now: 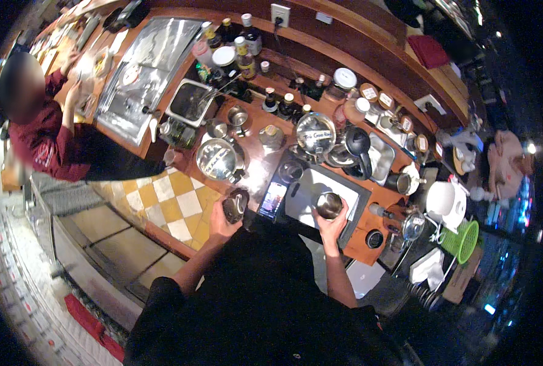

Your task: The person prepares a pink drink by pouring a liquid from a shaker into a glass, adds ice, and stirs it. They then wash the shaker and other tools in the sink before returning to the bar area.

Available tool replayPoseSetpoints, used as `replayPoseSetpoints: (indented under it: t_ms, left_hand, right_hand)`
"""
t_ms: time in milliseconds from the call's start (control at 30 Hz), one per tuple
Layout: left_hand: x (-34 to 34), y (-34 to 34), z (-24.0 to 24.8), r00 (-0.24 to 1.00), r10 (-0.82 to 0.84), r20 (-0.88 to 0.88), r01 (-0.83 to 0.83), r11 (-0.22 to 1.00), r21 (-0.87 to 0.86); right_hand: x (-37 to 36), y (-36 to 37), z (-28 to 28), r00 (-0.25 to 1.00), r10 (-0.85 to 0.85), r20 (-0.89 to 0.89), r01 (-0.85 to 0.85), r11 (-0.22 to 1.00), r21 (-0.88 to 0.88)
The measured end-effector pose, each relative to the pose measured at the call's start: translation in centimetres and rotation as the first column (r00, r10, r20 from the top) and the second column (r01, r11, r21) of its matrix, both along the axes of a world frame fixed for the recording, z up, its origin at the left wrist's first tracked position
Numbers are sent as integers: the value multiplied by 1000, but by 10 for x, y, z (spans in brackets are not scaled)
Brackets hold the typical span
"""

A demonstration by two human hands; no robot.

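Observation:
My left hand (pixel 224 227) is wrapped round a dark, rounded vessel (pixel 235 204) by the counter's front edge; its exact kind is too dim to make out. In my right hand (pixel 334 228) is a shiny metal cup (pixel 329 205), held above a white board (pixel 305 183) that lies on a dark tray. Between my hands, a phone (pixel 273 199) with a lit screen lies on the counter. Just behind it stands a clear glass (pixel 291 171). A large round metal pot (pixel 217 160) sits behind my left hand.
Bottles (pixel 246 58), lidded jars (pixel 369 93) and a black-handled kettle (pixel 357 146) crowd the counter's back. At far left a person in a maroon top (pixel 46 137) works at a side counter. A green basket (pixel 460 241) and a white appliance (pixel 446 202) stand at right.

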State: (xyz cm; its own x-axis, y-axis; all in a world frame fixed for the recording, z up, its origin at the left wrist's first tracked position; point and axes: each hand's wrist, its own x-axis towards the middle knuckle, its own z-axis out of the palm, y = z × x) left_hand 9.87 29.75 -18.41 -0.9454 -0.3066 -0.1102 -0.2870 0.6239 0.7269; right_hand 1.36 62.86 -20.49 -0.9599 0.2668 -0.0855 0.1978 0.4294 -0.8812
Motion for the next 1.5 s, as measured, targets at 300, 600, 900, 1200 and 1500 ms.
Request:
replayPoseSetpoints:
  t_ms: [300, 600, 900, 1200, 1500]
  left_hand:
    - [105, 8, 85, 971, 224, 89, -222, 975, -28]
    - [153, -27, 144, 916, 402, 8, -400, 908, 129]
    - [220, -143, 201, 896, 405, -184, -389, 913, 121]
    - [325, -266, 218, 615, 603, -507, -693, 721, 16]
    - [411, -417, 196, 458, 753, -473, -880, 458, -124]
  right_hand:
    - [-21, -15, -45, 990, -10, -142, 27, 993, 118]
    - [104, 9, -110, 455, 542, 707, -655, 741, -146]
    - [114, -319, 197, 240, 960, -143, -957, 210, -199]
    - [195, -528, 291, -118, 960, -254, -992, -126, -13]
    - [280, -729, 251, -307, 906, -292, -938, -340, -70]
